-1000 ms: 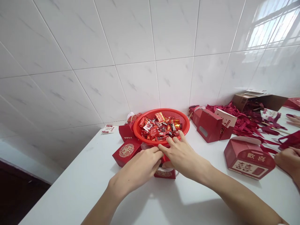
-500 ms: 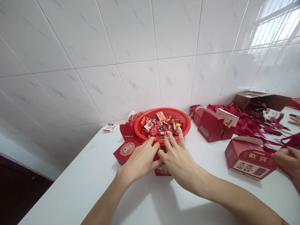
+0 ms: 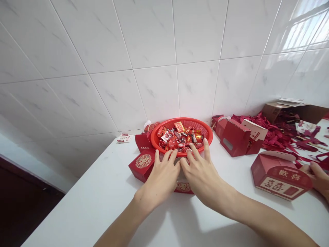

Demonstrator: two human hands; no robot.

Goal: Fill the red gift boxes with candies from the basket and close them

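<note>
A red gift box (image 3: 183, 187) with a gold printed front stands on the table, mostly covered by my hands. My left hand (image 3: 162, 176) is on its upper left part, and my right hand (image 3: 202, 173) is on the upper right; the fingers of both are bent over the top, with some outer fingers raised. My thumbs are largely hidden. Just behind is a red plastic basket (image 3: 210, 139) of wrapped candies (image 3: 177, 137), near my fingertips. Left of my left hand lies another red box (image 3: 138, 168) with a gold round emblem.
On the right stand a red handled box (image 3: 280, 181), touched by another person's hand (image 3: 318, 178), and open red boxes (image 3: 235, 139). Dark red ribbons (image 3: 276, 135) spill by a cardboard carton (image 3: 273, 110). Printed cards (image 3: 124, 138) lie at the table's left corner. A tiled wall (image 3: 154, 41) is behind.
My left fingers have spread and straightened, and more of the box between my hands shows. The other person's hand has moved onto the handled box. The view has shifted slightly.
</note>
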